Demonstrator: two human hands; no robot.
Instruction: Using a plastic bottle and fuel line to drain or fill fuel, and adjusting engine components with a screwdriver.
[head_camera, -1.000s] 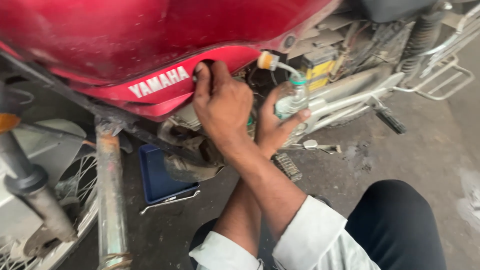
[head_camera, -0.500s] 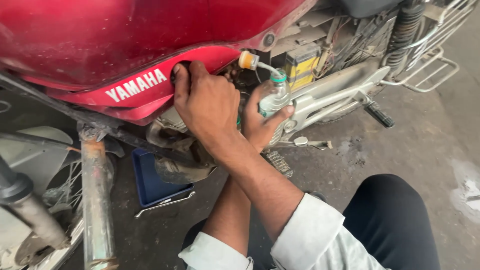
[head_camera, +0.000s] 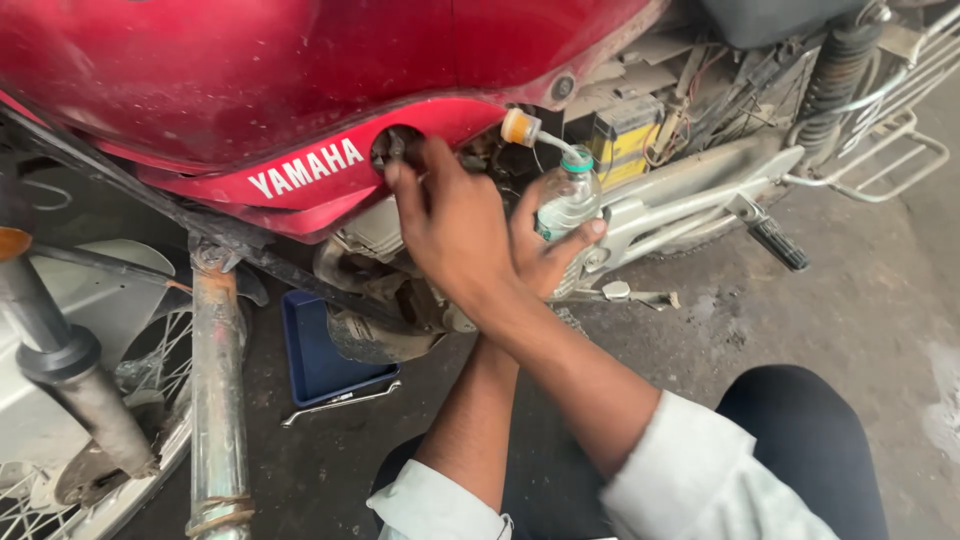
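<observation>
Workshop floor, red motorcycle (head_camera: 250, 70): my right hand (head_camera: 455, 225) has moved to pinch the panel knob (head_camera: 392, 148), left hand (head_camera: 545, 258) clasps the bottle (head_camera: 568, 195).

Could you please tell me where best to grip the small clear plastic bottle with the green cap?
Grip the clear plastic bottle round its body, from below, as the left hand does: it stands upright and a tube leaves its cap.
</observation>
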